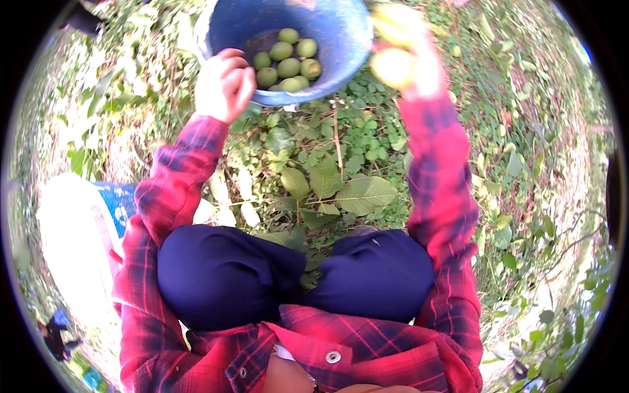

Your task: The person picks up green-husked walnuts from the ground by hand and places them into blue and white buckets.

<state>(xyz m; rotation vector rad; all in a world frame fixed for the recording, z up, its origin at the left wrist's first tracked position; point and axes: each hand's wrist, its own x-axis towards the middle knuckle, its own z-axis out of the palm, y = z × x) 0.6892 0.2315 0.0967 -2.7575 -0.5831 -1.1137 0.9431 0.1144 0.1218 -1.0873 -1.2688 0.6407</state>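
Observation:
A blue bucket (pixel 341 59) at the top of the view holds several round green fruits (pixel 288 67). My left hand (pixel 224 84) has its fingers curled over the bucket's left front rim. Just right of the bucket, my right hand (pixel 419 65) is blurred by motion, closed around pale yellow-green fruit (pixel 393 67); how many it holds is hard to tell.
My bent knees (pixel 373 275) are below the bucket, over ground covered with leaves and low plants (pixel 347 190). A bright, washed-out object (pixel 75 249) with a blue part (pixel 118 203) stands at my left. A person (pixel 57 337) in dark clothing is at the far lower left.

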